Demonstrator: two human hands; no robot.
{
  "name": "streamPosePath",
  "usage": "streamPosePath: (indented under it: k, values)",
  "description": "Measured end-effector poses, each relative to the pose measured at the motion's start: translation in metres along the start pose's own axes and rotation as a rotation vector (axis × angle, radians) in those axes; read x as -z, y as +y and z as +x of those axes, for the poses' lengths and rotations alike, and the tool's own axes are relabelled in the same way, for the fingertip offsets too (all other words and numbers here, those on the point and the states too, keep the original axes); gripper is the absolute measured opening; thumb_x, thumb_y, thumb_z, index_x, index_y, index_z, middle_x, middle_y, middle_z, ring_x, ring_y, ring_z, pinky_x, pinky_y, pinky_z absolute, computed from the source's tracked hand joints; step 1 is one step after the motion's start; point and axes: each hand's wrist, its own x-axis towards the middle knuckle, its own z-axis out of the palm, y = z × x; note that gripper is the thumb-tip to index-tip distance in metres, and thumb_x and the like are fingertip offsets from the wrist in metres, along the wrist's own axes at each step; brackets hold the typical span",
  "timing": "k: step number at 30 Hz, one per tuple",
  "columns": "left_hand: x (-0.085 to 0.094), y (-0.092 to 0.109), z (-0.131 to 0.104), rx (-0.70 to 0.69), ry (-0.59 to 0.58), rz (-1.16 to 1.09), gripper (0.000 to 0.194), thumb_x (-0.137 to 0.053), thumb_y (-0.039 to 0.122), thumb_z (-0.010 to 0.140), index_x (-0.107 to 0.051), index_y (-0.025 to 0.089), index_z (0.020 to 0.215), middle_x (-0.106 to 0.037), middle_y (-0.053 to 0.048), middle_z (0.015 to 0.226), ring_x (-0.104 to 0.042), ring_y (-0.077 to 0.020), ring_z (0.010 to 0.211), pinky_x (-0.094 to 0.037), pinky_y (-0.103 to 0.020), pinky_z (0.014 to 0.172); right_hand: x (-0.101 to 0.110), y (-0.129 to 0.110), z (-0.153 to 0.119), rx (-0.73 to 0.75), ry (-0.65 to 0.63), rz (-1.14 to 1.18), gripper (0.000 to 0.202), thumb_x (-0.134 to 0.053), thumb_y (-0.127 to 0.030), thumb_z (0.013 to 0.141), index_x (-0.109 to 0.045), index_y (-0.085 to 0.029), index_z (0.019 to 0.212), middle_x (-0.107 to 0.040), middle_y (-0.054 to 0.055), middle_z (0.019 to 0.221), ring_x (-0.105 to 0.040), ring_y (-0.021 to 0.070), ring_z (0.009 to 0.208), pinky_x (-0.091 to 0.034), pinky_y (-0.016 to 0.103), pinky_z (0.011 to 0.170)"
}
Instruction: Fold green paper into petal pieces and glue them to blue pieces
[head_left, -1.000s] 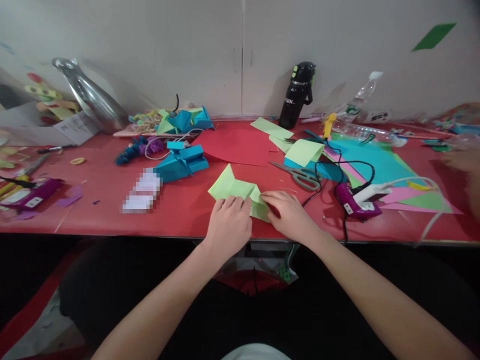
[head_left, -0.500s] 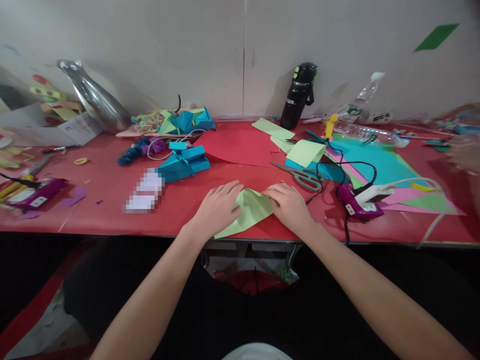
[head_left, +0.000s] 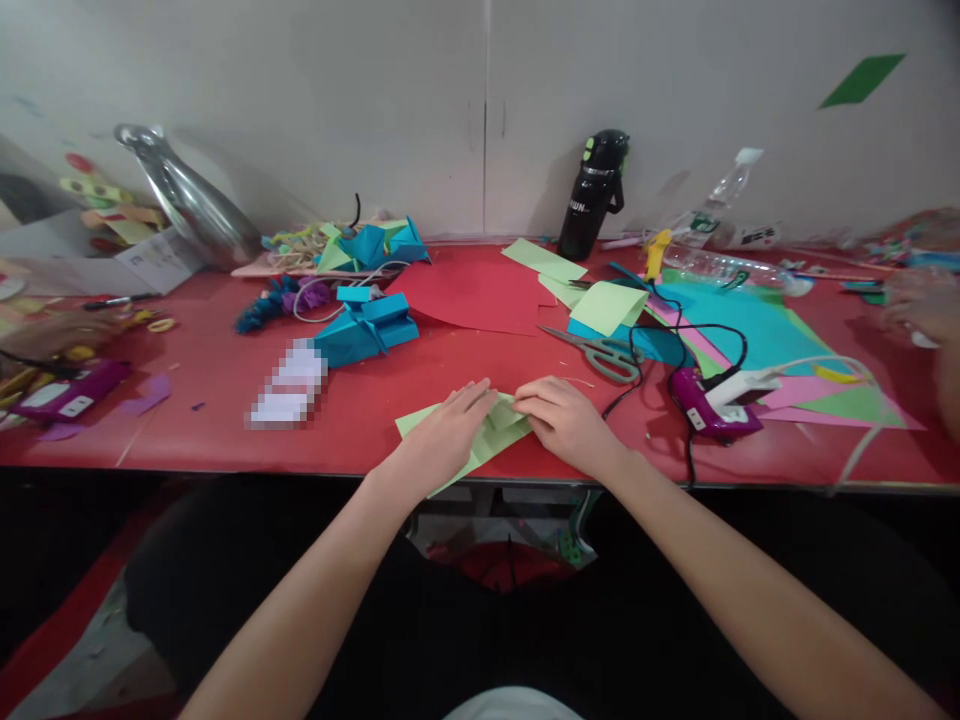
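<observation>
A creased sheet of light green paper point(head_left: 491, 440) lies at the table's front edge, between and under my hands. My left hand point(head_left: 442, 435) rests flat over its middle, fingers stretched out, and covers part of it. With thumb and fingers pinched together, my right hand point(head_left: 562, 418) grips the paper's upper right edge. A part of the sheet stands up in a fold between the two hands. Beyond my right hand lie grey-handled scissors point(head_left: 611, 360). A blue folded paper piece point(head_left: 367, 328) sits farther off to the left.
A purple power socket point(head_left: 712, 405) with cables stands right of my hands, beside coloured sheets point(head_left: 739, 320). A black bottle point(head_left: 595, 195) leans at the wall. A blurred hand of another person point(head_left: 930, 305) is at the right edge. A second purple socket point(head_left: 71, 392) lies left.
The green paper has shifted left and now shows on both sides of my left hand. My right hand has moved slightly left. A blurred hand has appeared at the far left.
</observation>
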Motion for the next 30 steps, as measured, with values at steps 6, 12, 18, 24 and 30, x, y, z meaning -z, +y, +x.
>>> streamPosePath:
  k: [6, 12, 18, 24, 30]
  values:
    - [-0.003, 0.002, -0.005, -0.017, 0.019, 0.008, 0.065, -0.033, -0.008, 0.086, -0.044, 0.016, 0.145, -0.043, -0.017, 0.157, -0.030, -0.0297, 0.152, -0.032, -0.055, 0.121, 0.008, 0.002, -0.003, -0.051, -0.121, 0.158, 0.028, -0.052, -0.008, 0.093, -0.072, -0.021, 0.109, -0.070, 0.009, 0.123, -0.064, 0.0237, 0.112, -0.053, 0.043, 0.099]
    - [0.000, 0.004, -0.002, -0.009, -0.030, 0.045, 0.067, -0.035, -0.009, 0.083, -0.053, 0.018, 0.142, -0.040, -0.017, 0.158, -0.030, -0.0316, 0.152, -0.031, -0.057, 0.121, 0.031, 0.009, -0.008, -0.150, -0.256, 0.148, 0.032, -0.058, -0.013, 0.089, -0.073, -0.025, 0.114, -0.066, 0.007, 0.135, -0.062, 0.0263, 0.123, -0.049, 0.049, 0.108]
    - [0.003, 0.002, 0.000, -0.039, -0.079, 0.077, 0.074, -0.034, -0.010, 0.078, -0.051, 0.017, 0.145, -0.036, -0.012, 0.162, -0.027, -0.0294, 0.153, -0.029, -0.056, 0.122, 0.048, 0.019, -0.012, -0.232, -0.244, 0.143, 0.029, -0.058, -0.018, 0.091, -0.075, -0.028, 0.112, -0.068, 0.004, 0.132, -0.061, 0.0255, 0.125, -0.049, 0.047, 0.109]
    - [0.001, -0.002, -0.001, -0.076, -0.057, 0.073, 0.075, -0.034, -0.011, 0.076, -0.052, 0.017, 0.143, -0.037, -0.009, 0.162, -0.028, -0.0277, 0.153, -0.030, -0.054, 0.122, 0.054, 0.029, -0.016, -0.265, -0.290, 0.118, 0.031, -0.057, -0.018, 0.090, -0.077, -0.031, 0.111, -0.066, 0.002, 0.134, -0.061, 0.0257, 0.124, -0.050, 0.047, 0.107]
    - [-0.004, -0.006, 0.000, -0.114, -0.011, 0.048, 0.067, -0.034, -0.009, 0.081, -0.056, 0.018, 0.139, -0.043, -0.009, 0.159, -0.035, -0.0256, 0.150, -0.033, -0.054, 0.121, 0.056, 0.035, -0.017, -0.268, -0.343, 0.086, 0.038, -0.054, -0.014, 0.088, -0.078, -0.032, 0.112, -0.065, 0.002, 0.136, -0.058, 0.0275, 0.128, -0.045, 0.051, 0.112]
